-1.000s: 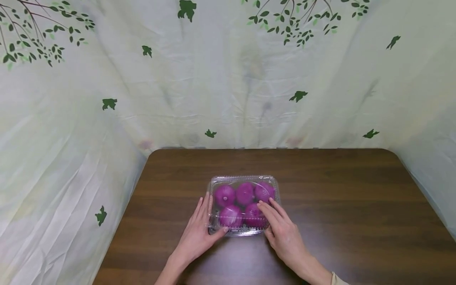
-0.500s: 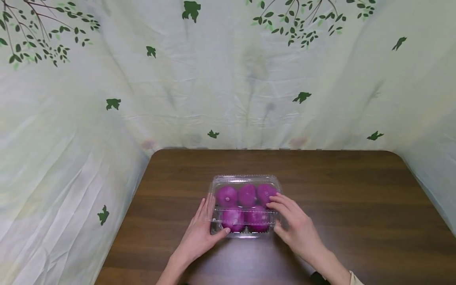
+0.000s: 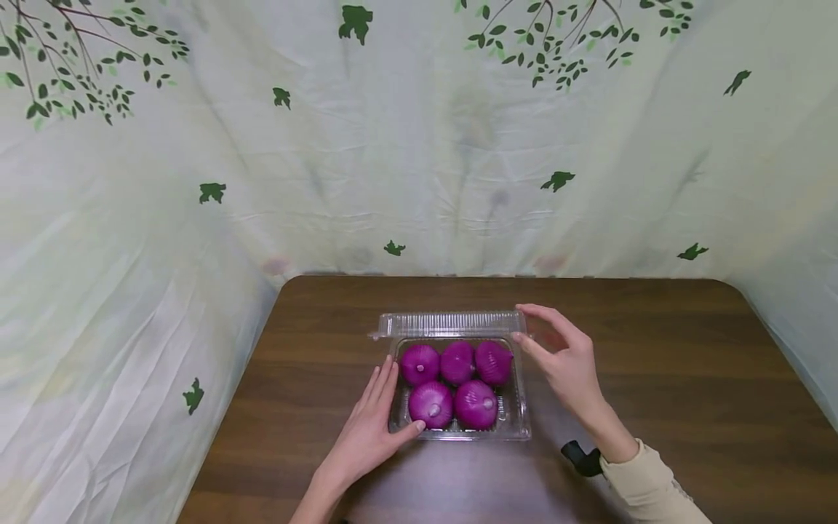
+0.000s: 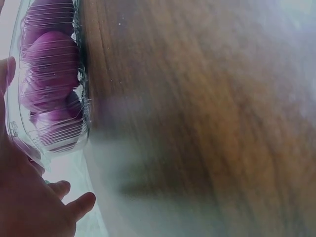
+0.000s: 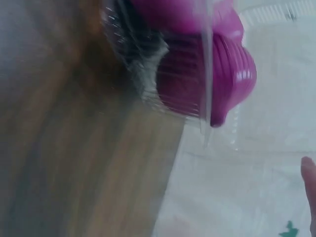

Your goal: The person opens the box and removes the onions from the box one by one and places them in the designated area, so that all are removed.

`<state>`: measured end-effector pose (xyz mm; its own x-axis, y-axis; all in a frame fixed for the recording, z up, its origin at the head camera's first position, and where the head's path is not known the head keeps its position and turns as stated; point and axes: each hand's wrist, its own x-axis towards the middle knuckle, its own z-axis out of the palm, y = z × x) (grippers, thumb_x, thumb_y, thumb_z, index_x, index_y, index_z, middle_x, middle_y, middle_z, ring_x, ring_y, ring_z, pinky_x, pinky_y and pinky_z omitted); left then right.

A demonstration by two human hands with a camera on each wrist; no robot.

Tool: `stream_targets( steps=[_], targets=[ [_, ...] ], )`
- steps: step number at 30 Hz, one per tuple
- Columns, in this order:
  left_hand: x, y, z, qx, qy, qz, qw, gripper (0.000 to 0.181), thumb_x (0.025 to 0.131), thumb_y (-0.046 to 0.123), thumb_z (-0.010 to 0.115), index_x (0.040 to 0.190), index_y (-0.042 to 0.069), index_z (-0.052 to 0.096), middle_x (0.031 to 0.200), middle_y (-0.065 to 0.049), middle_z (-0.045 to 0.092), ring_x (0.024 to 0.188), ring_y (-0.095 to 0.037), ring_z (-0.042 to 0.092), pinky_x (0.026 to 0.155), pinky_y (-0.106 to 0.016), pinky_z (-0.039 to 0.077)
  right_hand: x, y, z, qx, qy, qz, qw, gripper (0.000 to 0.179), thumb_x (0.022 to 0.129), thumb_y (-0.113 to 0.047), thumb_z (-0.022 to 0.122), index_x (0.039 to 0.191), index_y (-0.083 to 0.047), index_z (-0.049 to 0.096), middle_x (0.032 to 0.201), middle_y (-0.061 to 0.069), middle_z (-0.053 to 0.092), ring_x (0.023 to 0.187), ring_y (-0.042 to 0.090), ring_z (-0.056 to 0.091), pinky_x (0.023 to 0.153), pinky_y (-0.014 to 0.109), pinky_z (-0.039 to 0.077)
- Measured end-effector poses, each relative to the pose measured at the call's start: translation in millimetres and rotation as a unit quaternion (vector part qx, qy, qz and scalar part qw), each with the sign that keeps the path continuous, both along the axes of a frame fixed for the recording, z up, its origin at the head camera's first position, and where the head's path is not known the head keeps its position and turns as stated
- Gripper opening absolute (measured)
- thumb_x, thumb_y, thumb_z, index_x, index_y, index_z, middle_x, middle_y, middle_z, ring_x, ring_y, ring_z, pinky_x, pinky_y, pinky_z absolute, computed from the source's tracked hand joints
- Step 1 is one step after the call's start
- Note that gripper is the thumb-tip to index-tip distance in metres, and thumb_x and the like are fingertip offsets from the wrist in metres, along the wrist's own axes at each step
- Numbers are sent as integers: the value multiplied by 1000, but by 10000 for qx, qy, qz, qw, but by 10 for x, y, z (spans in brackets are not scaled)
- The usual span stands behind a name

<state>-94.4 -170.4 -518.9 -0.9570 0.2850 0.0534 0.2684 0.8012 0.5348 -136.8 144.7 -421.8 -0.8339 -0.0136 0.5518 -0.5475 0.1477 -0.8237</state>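
A clear plastic clamshell box (image 3: 460, 435) holds several purple onions (image 3: 476, 405). Its hinged lid (image 3: 452, 322) stands raised along the far side. At the near left corner, my left hand (image 3: 366, 429) lies with straight fingers along the box's side and the thumb at the front rim. In the left wrist view, two fingertips (image 4: 81, 206) stick out past the box. My right hand (image 3: 568, 356) holds the right end of the raised lid between thumb and index finger. Onions (image 5: 237, 74) bulge above the box rim in the right wrist view, with one fingertip (image 5: 308, 170) at the edge.
A brown wooden table (image 3: 655, 364) lies under the box. White cloth (image 3: 432, 145) printed with green leaves hangs behind it and at both sides. A black strap-like device (image 3: 581, 458) sits at the right wrist, by a beige sleeve (image 3: 648, 480).
The lid has swung up and away from the onions, lifted by my right hand, which has moved back and right. My left hand has stayed at the box's near left corner.
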Motion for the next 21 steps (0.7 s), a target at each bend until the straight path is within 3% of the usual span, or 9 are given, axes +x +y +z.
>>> stream_targets(
  steps=[7,12,17,21],
  targets=[
    [-9,-3,-12,-37,53,19,10000,106,83,72,59,159,15,12,165,1,3,149,-29,8,111,-59,24,-370,19,-55,-600,-108,-88,9981,33,90,11,63,122,10,62,121,25,63,107,19,63,89,25,51],
    [-1,6,-6,-40,-41,53,10000,107,83,72,60,159,16,11,165,2,2,149,-28,8,111,-60,24,-561,-6,-148,-634,-586,-117,9962,30,92,11,59,122,15,60,118,32,59,102,33,61,83,27,54],
    [6,19,13,-28,-144,60,9999,107,83,71,61,159,16,11,165,3,1,150,-28,7,111,-60,23,-719,7,-337,-596,-932,-90,9938,30,93,11,58,123,14,59,114,34,60,102,43,58,79,25,55],
    [8,18,22,-74,-127,99,9998,106,82,70,61,159,16,11,165,3,1,149,-28,7,111,-60,24,-846,30,-530,-536,-1052,-63,9930,32,94,10,58,126,8,60,113,30,62,98,43,58,75,25,55]
  ],
)
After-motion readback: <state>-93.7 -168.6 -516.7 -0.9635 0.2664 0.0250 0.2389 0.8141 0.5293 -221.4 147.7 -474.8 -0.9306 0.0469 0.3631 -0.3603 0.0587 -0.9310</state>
